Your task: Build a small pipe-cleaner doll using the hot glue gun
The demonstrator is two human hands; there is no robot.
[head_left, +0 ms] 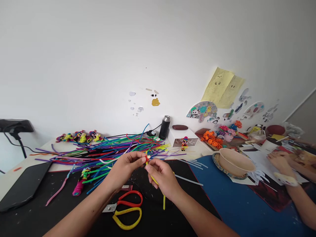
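Note:
My left hand (pixel 130 164) pinches a small red, yellow and white pipe-cleaner figure (pixel 147 158) between thumb and fingers. Against it, the fingertips of my right hand (pixel 163 176) are closed on a yellow pipe cleaner (pixel 164 202), whose end hangs below the palm. How the yellow piece joins the small figure is hidden by my fingers. Scissors (pixel 127 227) with one red and one yellow handle lie on the black mat below my hands. Left of them is a pink-bottomed pipe-cleaner figure (pixel 78 188).
Loose coloured pipe cleaners (pixel 98 154) spread across the back. A phone (pixel 24 187) lies at left. Behind stand a black flask (pixel 164 127), a white box (pixel 181 133) and a finished figure (pixel 184 144). A beige bowl (pixel 235 161) is at right, near another person's hands (pixel 281 163).

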